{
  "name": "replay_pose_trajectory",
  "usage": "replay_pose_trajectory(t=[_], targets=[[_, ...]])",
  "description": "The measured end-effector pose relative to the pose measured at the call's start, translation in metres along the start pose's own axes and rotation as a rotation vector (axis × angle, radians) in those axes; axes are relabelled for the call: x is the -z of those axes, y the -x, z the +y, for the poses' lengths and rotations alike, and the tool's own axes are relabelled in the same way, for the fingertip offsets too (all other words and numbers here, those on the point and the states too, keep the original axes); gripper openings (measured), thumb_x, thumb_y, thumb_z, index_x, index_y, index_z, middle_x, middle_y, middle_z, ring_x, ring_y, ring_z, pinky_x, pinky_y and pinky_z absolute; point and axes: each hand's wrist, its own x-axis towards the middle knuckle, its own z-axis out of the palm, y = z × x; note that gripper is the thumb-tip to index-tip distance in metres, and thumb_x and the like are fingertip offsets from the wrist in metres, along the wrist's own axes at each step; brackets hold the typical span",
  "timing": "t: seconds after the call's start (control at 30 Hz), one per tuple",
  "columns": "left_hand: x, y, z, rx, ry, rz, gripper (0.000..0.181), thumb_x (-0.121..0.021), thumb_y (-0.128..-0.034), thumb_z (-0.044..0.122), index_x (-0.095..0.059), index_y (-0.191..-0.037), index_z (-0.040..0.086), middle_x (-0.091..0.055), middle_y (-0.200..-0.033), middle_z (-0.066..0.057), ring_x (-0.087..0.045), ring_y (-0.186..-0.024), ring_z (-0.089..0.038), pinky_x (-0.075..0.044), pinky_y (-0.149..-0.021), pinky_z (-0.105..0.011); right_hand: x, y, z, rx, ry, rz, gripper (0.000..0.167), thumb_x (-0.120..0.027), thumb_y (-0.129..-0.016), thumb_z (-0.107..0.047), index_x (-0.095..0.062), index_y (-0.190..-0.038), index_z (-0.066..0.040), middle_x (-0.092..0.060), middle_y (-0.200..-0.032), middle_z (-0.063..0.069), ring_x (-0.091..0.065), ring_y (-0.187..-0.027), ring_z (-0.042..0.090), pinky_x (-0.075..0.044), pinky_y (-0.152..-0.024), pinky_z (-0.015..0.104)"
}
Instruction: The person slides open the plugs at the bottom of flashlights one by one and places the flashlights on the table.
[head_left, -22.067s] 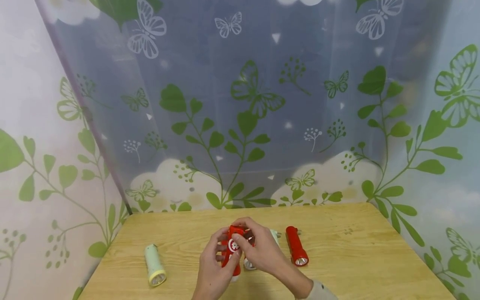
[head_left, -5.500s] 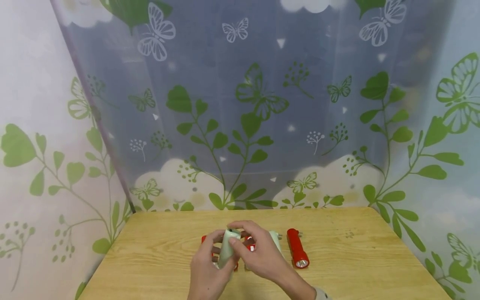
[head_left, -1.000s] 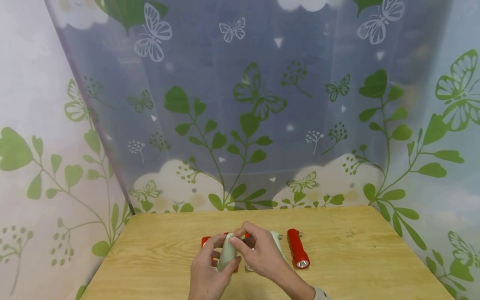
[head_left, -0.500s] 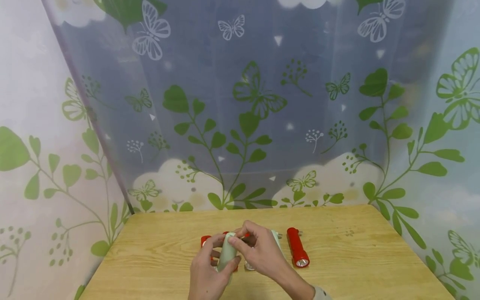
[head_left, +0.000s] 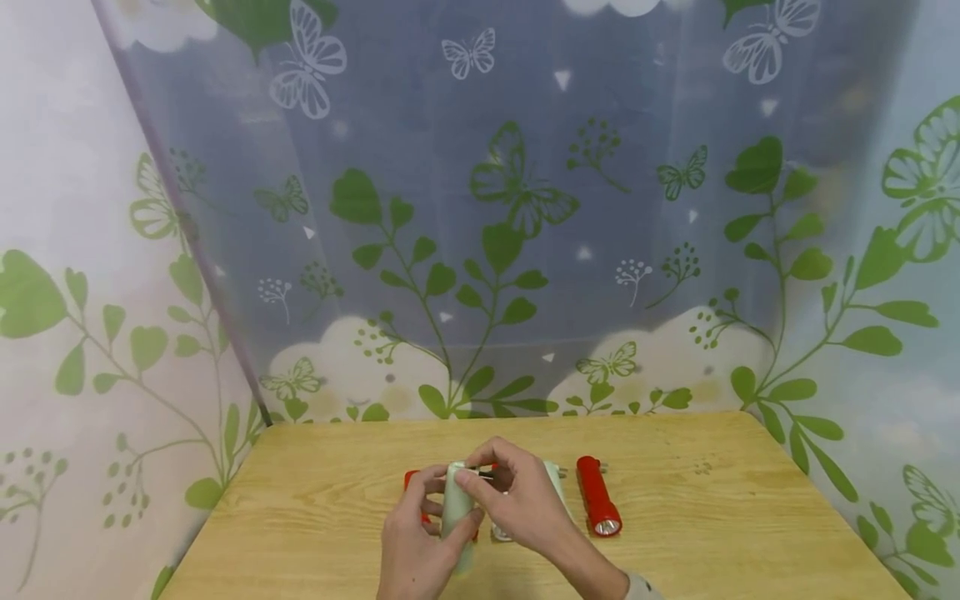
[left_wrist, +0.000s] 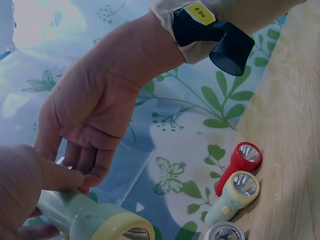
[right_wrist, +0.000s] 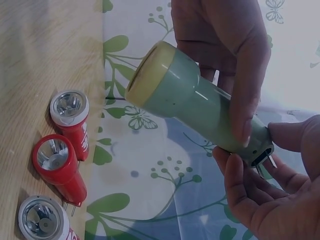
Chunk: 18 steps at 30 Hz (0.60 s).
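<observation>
My left hand grips a pale green flashlight above the table, with its tail end up. In the right wrist view, the flashlight's yellow head points to the upper left. Two metal plug prongs stick out of a dark slot at its tail. My right hand pinches this tail end, thumb on one side and fingertips by the prongs. The left wrist view shows the yellow-rimmed lens partly cut off at the bottom edge.
On the wooden table, a red flashlight lies right of my hands. A second pale green flashlight is half hidden behind my right hand. Red-and-white flashlights lie partly behind the hands. Printed curtains surround the table.
Long before, the hands held a red-and-white flashlight while a green one lay at left; now they hold a green one. Within the last second, its tail prongs have come into clearer view.
</observation>
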Motion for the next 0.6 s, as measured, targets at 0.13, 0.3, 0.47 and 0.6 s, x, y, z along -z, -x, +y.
replay_pose_trajectory(t=[0.13,0.3,0.47,0.6], targets=[[0.0,-0.002,0.001,0.039,0.034,-0.019,0.05,-0.087,-0.0802,0.032,-0.062,-0.124,0.025,-0.072,-0.105,0.0,-0.061,-0.074,-0.003,-0.053,-0.062,-0.02,-0.001,-0.001,0.002,-0.001,0.005,-0.004,0.023,-0.069,-0.097,-0.032,-0.068,-0.112,-0.015,-0.071,-0.117,0.011,-0.075,-0.101,0.021,-0.06,-0.09,0.035],[0.002,-0.004,-0.002,0.078,0.075,-0.03,0.049,-0.084,-0.0835,0.03,-0.062,-0.127,0.022,-0.072,-0.106,-0.004,-0.061,-0.074,-0.005,-0.053,-0.062,-0.021,-0.005,-0.002,0.008,-0.019,0.003,-0.015,0.032,-0.067,-0.098,-0.033,-0.064,-0.125,-0.017,-0.068,-0.125,0.013,-0.072,-0.104,0.022,-0.059,-0.088,0.031],[0.006,-0.01,-0.011,0.092,0.094,0.009,0.048,-0.083,-0.084,0.027,-0.062,-0.126,0.018,-0.071,-0.104,-0.006,-0.061,-0.073,-0.006,-0.052,-0.063,-0.021,-0.01,-0.002,0.014,-0.012,0.049,0.044,0.04,-0.065,-0.099,-0.035,-0.059,-0.135,-0.017,-0.069,-0.127,0.008,-0.066,-0.113,0.023,-0.054,-0.09,0.028],[0.01,-0.015,-0.018,0.105,0.096,0.047,0.05,-0.084,-0.0837,0.026,-0.061,-0.126,0.014,-0.07,-0.102,-0.008,-0.062,-0.072,-0.008,-0.053,-0.064,-0.021,-0.016,0.0,0.023,-0.024,0.057,0.061,0.041,-0.065,-0.099,-0.037,-0.061,-0.133,-0.015,-0.069,-0.128,0.006,-0.066,-0.115,0.025,-0.054,-0.087,0.026]])
